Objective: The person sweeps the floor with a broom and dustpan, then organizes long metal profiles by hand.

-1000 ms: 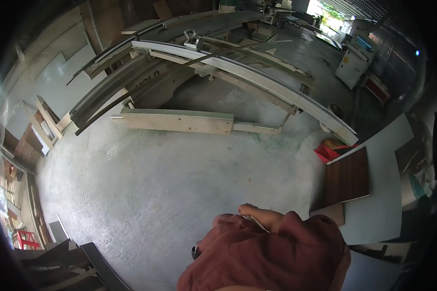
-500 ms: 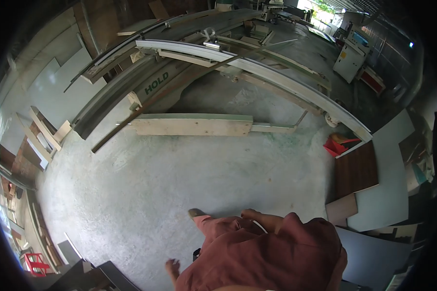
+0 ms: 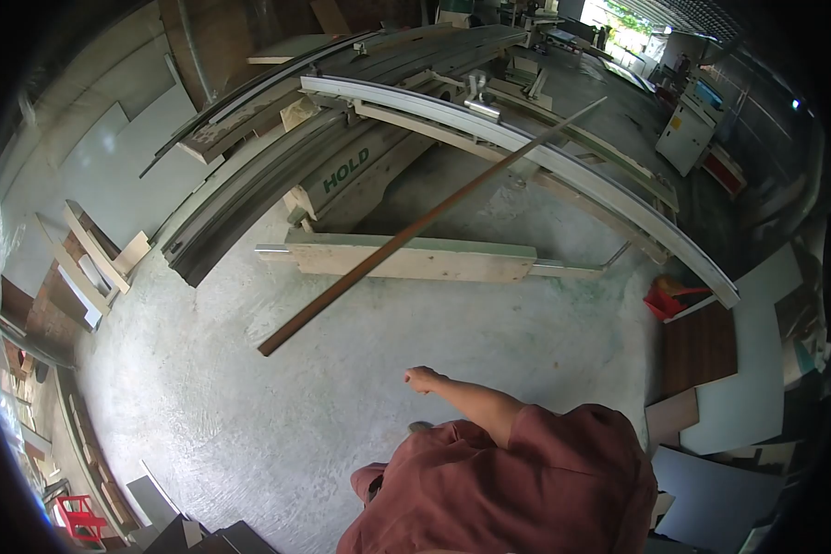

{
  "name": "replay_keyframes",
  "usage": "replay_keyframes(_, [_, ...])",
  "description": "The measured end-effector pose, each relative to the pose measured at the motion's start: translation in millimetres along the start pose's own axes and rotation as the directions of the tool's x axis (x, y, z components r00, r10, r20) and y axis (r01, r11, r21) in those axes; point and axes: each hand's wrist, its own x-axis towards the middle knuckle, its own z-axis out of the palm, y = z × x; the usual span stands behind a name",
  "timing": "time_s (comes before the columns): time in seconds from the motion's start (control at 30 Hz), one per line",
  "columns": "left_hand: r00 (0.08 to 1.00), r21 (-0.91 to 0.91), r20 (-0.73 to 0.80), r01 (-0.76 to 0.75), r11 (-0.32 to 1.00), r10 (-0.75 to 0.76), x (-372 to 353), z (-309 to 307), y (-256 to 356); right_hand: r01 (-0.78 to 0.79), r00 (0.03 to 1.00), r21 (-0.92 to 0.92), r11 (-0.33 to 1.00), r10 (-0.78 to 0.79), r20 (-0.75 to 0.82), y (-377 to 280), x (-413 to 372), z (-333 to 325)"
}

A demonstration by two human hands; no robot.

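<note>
My right hand reaches forward with its arm stretched out over the concrete floor. Its fingers are curled in, and no object shows in them. My left hand is out of sight. Nearest in front of the right hand is a long, thin brown strip, slanting across a large sliding table saw marked HOLD. Its near end sticks out over the floor, apart from the hand. Behind the strip runs a pale beam of the saw. A long silver rail carries a metal clamp-like fitting.
Grey boards and a dark brown panel lie at the right by a red dustpan. Panels lean on the left wall. A red stool stands lower left; a control cabinet stands far right.
My right hand has swung forward, away from my body. My left hand has dropped out of view. The view has shifted, and the strip now crosses in front of the pale beam.
</note>
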Motion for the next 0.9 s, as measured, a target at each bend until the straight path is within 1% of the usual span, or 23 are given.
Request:
replay_keyframes(0.03, [1.000, -0.001, -0.001, -0.001, 1.000, 0.001, 10.9, -6.3, 10.8, 0.022, 1.000, -0.003, 1.000, -0.022, 0.002, -19.8, 6.0, 2.4])
replay_keyframes(0.13, [1.000, -0.010, -0.002, -0.002, 1.000, 0.002, 44.4, -26.3, 43.0, -0.005, 0.999, 0.017, 1.000, 0.004, 0.040, -69.9, 13.7, 22.8])
replay_keyframes(0.17, [1.000, -0.016, -0.005, -0.003, 1.000, 0.003, 57.4, -36.9, 53.9, -0.002, 0.999, 0.013, 1.000, 0.002, 0.042, -79.3, 22.4, 34.3])
replay_keyframes(0.23, [1.000, -0.027, -0.023, -0.008, 1.000, 0.008, 80.3, -68.6, 80.7, 0.002, 0.996, -0.047, 0.999, 0.002, 0.094, -90.1, 30.3, 64.7])
replay_keyframes(0.3, [0.999, -0.050, -0.041, -0.018, 0.999, 0.016, 105.4, -99.6, 114.5, -0.089, 0.988, -0.046, 0.995, 0.094, 0.126, -99.3, 40.8, 99.4])
replay_keyframes(0.37, [0.998, -0.071, -0.056, -0.012, 0.997, 0.008, 125.3, -130.2, 139.2, -0.080, 0.993, -0.109, 0.991, 0.088, 0.073, -107.9, 36.4, 130.6])
replay_keyframes(0.43, [0.999, -0.069, -0.033, -0.006, 0.998, 0.003, 155.4, -146.4, 165.4, -0.153, 0.970, -0.201, 0.968, 0.186, 0.157, -133.3, 26.9, 149.3])
replay_keyframes(0.47, [1.000, -0.060, -0.010, -0.011, 0.998, 0.011, 175.4, -147.6, 182.1, -0.166, 0.972, -0.186, 0.968, 0.193, 0.136, -149.6, 30.2, 150.2])
replay_keyframes(0.53, [1.000, -0.040, 0.025, -0.018, 0.999, 0.019, 209.7, -152.8, 212.5, -0.120, 0.987, -0.114, 0.986, 0.131, 0.095, -187.7, 36.8, 158.9])
replay_keyframes(0.63, [0.999, -0.017, 0.037, -0.011, 1.000, 0.011, 244.5, -176.3, 238.8, -0.040, 0.997, -0.026, 0.999, 0.042, 0.063, -238.6, 47.3, 179.7])
replay_keyframes(0.67, [0.999, -0.007, 0.040, -0.011, 1.000, 0.011, 256.3, -183.7, 248.4, -0.047, 0.997, -0.017, 0.999, 0.048, 0.061, -253.3, 57.2, 185.8])
replay_keyframes(0.73, [0.999, 0.008, 0.050, -0.015, 1.000, 0.015, 280.5, -191.2, 269.6, 0.078, 0.997, -0.079, 0.994, -0.078, -0.004, -284.2, 78.3, 188.4])
replay_keyframes(0.77, [0.998, 0.014, 0.054, -0.017, 1.000, 0.016, 292.5, -192.8, 279.8, 0.072, 0.997, -0.074, 0.995, -0.073, -0.009, -297.7, 83.5, 188.6])
replay_keyframes(0.8, [0.998, 0.019, 0.057, -0.017, 1.000, 0.016, 303.8, -193.5, 288.2, -0.040, 0.999, 0.081, 0.996, 0.039, 0.013, -309.1, 88.0, 188.1])
replay_keyframes(0.83, [0.998, 0.023, 0.057, -0.016, 1.000, 0.015, 311.7, -182.2, 301.0, -0.154, 0.988, 0.230, 0.961, 0.146, 0.053, -317.8, 94.9, 189.0])
replay_keyframes(0.87, [0.998, 0.026, 0.053, -0.016, 1.000, 0.015, 310.4, -185.3, 312.6, -0.157, 0.987, 0.233, 0.960, 0.148, 0.057, -326.0, 102.7, 189.3])
replay_keyframes(0.9, [0.999, 0.086, 0.054, -0.009, 0.996, 0.004, 321.0, -171.4, 327.0, -0.188, 0.982, 0.237, 0.953, 0.181, 0.054, -333.2, 110.2, 188.8])
